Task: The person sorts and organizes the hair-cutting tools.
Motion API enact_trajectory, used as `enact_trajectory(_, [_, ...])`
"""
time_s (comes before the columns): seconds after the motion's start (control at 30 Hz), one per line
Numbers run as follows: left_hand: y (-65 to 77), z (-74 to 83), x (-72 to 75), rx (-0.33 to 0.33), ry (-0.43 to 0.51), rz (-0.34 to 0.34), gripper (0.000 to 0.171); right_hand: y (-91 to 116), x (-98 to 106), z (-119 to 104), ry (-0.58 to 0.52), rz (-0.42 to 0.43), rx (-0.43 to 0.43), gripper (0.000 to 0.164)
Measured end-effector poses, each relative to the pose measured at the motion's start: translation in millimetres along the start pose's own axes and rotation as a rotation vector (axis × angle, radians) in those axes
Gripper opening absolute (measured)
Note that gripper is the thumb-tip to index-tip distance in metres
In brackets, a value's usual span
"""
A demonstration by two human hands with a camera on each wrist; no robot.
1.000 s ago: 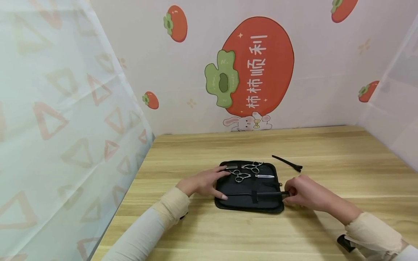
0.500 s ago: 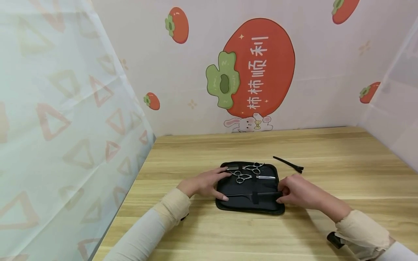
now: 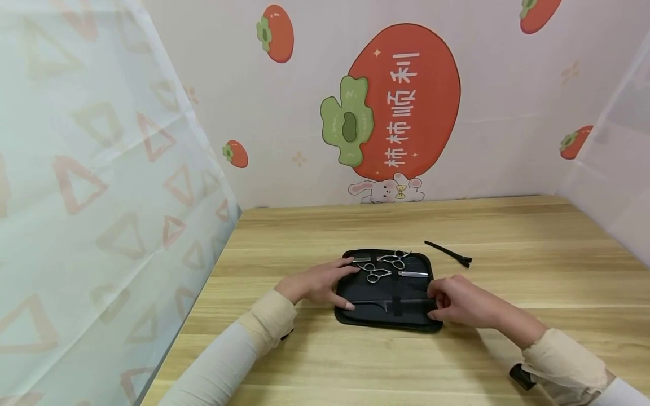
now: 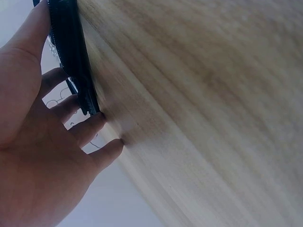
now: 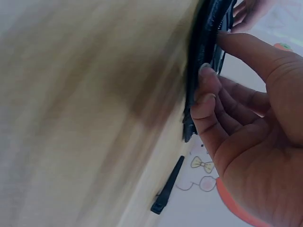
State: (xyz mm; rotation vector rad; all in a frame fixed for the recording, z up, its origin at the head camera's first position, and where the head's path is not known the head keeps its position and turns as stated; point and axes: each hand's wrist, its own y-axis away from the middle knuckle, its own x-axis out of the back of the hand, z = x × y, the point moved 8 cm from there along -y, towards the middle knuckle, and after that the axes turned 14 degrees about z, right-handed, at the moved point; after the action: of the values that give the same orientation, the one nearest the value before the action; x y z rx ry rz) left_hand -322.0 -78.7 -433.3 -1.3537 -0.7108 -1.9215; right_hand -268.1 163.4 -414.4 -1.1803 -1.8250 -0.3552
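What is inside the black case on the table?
Two pairs of silver scissors and a black tail comb show. The right hand covers the comb's right end, the left hand part of the case; what lies beneath them cannot be seen.

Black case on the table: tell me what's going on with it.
A person has both hands at the open case. The left hand rests spread over its left side. The right hand is at the right edge, its fingers at the end of the comb and seemingly pinching it. The comb lies across the case's near part, under a strap. Two scissors lie farther up in the case, and a clip lies on the table beyond it.
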Motion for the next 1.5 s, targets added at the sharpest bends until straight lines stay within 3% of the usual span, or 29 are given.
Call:
enact_trajectory(0.37, [2.6, -6.2, -4.8, -0.026, -0.015, -0.039, 0.101, 2, -4, 5, -0.012, -0.013, -0.020, 0.023])
enact_trajectory(0.8, [1.9, -6.7, -0.3, -0.016, -0.012, -0.034, 0.100, -2, -10, -5, -0.054, -0.037, 0.022, 0.021])
enact_trajectory(1.1, [0.5, -7.5, -3.5, -0.006, -0.034, -0.035, 0.096, 2, -8, 3, -0.053, -0.050, 0.026, 0.023])
enact_trajectory(1.5, [-0.3, -1.2, -2.2, -0.033, -0.083, -0.031, 0.100, -5, 2, 6, 0.050, -0.032, 0.050, 0.020])
